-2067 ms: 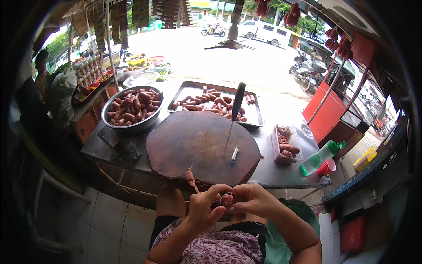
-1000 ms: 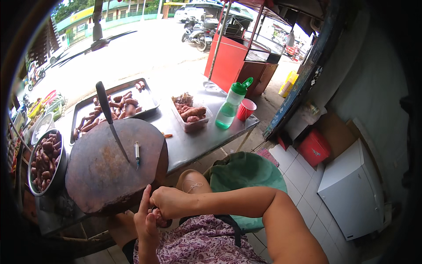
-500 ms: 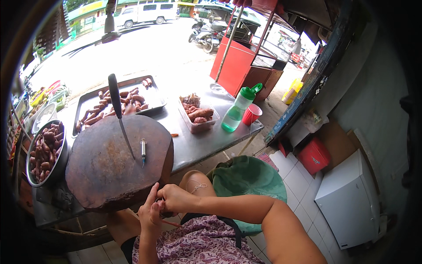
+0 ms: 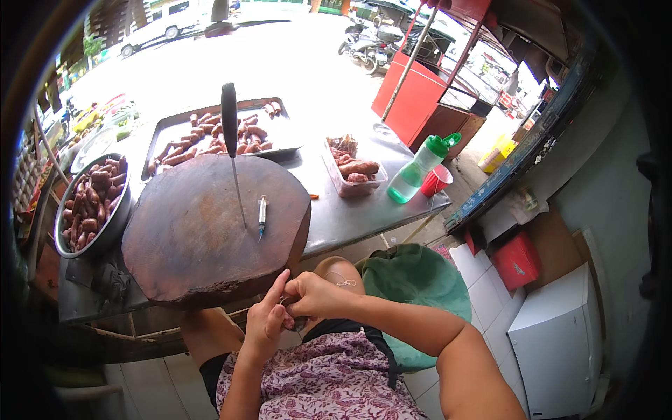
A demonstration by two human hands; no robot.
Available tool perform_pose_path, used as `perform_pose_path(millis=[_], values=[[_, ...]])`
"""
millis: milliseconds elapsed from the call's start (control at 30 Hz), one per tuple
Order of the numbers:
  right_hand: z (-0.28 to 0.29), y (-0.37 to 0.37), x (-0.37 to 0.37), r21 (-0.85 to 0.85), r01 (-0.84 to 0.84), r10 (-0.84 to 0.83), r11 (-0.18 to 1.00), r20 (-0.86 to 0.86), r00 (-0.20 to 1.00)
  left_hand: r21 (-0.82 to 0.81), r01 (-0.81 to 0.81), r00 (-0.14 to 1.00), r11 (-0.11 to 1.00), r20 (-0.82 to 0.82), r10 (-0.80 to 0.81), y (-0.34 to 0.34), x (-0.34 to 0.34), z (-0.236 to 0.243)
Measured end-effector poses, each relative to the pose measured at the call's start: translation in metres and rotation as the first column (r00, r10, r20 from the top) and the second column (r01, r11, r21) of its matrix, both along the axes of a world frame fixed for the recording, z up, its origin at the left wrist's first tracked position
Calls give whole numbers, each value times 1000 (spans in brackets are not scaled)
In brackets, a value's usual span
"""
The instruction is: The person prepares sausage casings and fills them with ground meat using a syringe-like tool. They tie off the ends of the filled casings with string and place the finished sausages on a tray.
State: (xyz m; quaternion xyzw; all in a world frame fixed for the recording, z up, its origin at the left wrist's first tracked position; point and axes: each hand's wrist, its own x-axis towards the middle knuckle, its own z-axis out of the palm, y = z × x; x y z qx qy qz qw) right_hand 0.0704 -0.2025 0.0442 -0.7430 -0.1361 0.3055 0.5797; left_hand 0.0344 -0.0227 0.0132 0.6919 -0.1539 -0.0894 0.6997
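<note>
My left hand (image 4: 264, 323) is close above my lap, its index finger stretched out and the other fingers curled around a small reddish sausage (image 4: 288, 321), mostly hidden by the hands. Pressed against it, my right hand (image 4: 311, 295) has its fingers pinched together; what they grip is hidden. A loose white string (image 4: 346, 283) lies over my knee beside the right hand. Just beyond both hands is a thick round wooden chopping block (image 4: 189, 224). A black-handled knife (image 4: 229, 119) stands upright with its tip on the block, and a small syringe (image 4: 262, 218) lies next to it.
A metal tray (image 4: 287, 150) of sausages lies behind the block, and a metal bowl (image 4: 120, 213) heaped with sausages stands left. Farther right are a plastic tub (image 4: 357, 187) of meat, a green bottle (image 4: 413, 175) and a red cup (image 4: 437, 180). A green cloth-covered tub (image 4: 427, 287) stands right of my knee.
My view has turned a little to the left, so the table and block appear farther right. Both hands stay together at my lap, with the fingers slightly shifted.
</note>
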Motion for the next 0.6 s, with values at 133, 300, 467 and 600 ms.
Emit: perform_pose_path(millis=[133, 300, 467, 600], values=[[-8, 16, -3, -206, 52, -14, 977, 183, 983, 69, -27, 997, 997, -66, 32, -2, -4, -1], [6, -4, 15, -87, -189, 165, 978, -229, 959, 63, -29, 1000, 998, 11, 29, 1, -3, -3], [-5, -12, 6, -5, -148, 148, 989, -41, 988, 194, -41, 995, 980, 97, 23, 0, 1, -12], [-24, 10, -7, -135, 143, -100, 981, 286, 953, 341, -119, 984, 932, 165, 65, -5, -1, -19]])
